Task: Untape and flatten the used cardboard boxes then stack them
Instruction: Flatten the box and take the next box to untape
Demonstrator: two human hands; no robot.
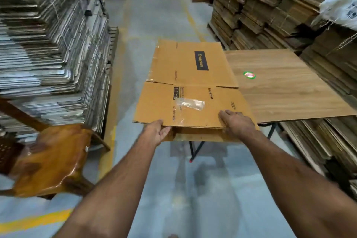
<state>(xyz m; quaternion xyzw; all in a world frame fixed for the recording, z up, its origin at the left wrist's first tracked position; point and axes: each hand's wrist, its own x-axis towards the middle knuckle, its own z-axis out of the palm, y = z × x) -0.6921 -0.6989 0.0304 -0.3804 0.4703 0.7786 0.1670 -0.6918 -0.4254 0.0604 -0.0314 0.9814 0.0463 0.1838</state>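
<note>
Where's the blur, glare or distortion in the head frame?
Head view: box and both hands, left, right, fairly sharp; chair and cardboard stacks at the edges smeared; glare on the tape; wide-angle bending toward the borders.

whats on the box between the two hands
In the head view, a patch of clear tape lies on the box between the left hand and the right hand, slightly beyond them.

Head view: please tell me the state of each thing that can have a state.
Cardboard box: flattened, partly on the table, some tape still stuck on.
Left hand: grips the box's near edge.
Right hand: lies flat on the box.
Table: unfolded, standing.
</note>
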